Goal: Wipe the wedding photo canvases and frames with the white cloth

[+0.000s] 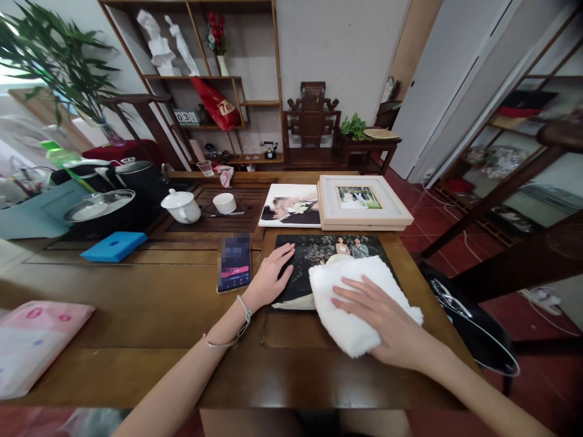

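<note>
A dark photo print (pixel 323 252) of a couple lies flat on the wooden table (pixel 150 303). My left hand (pixel 269 279) rests open on its left edge, fingers flat and together. My right hand (pixel 378 321) lies flat, fingers stretched out, on a folded white cloth (pixel 353 291) that covers the print's lower right part. A phone (pixel 234 263) with a lit screen lies just left of my left hand.
Behind the print lie another photo (pixel 289 206) and a stack of white picture frames (pixel 362 203). A white teapot (pixel 182 206), a cup (pixel 225 203), pots (pixel 100 206), a blue pad (pixel 113 246) and a pink packet (pixel 31 343) stand to the left. A black bag (pixel 469 328) sits right of the table.
</note>
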The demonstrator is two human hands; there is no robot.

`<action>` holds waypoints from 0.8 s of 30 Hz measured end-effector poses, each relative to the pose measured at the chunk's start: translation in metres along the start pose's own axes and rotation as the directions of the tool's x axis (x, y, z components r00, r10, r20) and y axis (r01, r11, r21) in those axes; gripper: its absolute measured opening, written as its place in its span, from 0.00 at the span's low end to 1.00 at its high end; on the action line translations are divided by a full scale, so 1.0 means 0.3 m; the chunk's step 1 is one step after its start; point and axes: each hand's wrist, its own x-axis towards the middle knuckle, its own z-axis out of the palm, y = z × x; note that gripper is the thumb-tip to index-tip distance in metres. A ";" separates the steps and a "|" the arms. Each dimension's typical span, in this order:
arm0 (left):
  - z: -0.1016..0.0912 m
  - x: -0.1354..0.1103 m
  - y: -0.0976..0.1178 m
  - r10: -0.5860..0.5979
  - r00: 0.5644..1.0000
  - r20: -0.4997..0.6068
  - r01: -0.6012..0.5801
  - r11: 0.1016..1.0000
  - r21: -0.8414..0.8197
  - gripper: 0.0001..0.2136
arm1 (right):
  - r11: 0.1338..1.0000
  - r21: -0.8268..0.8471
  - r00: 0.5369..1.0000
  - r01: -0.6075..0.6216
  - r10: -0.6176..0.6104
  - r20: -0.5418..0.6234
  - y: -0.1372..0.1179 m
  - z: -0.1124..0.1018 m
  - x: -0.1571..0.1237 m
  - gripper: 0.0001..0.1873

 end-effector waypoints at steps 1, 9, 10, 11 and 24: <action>-0.001 0.000 0.000 0.003 1.000 -0.001 -0.003 1.000 -0.001 0.19 | 1.000 0.014 1.000 -0.012 0.013 -0.012 0.023 -0.004 0.015 0.48; -0.006 0.000 -0.001 -0.001 1.000 0.012 0.001 1.000 0.004 0.19 | 0.972 -0.064 0.961 -0.227 0.213 -0.174 0.260 -0.055 0.202 0.40; -0.004 -0.001 -0.003 0.000 1.000 0.008 0.000 1.000 0.001 0.19 | 0.967 -0.075 0.956 -0.245 0.228 -0.183 0.258 -0.052 0.217 0.39; -0.002 -0.002 -0.004 -0.002 1.000 0.005 0.002 1.000 -0.003 0.19 | 0.963 -0.084 0.953 -0.256 0.237 -0.191 0.246 -0.046 0.229 0.37; -0.007 0.000 0.002 -0.050 0.998 0.023 0.051 0.997 -0.060 0.22 | 0.982 -0.174 0.996 -0.077 0.082 0.025 -0.159 0.092 0.196 0.38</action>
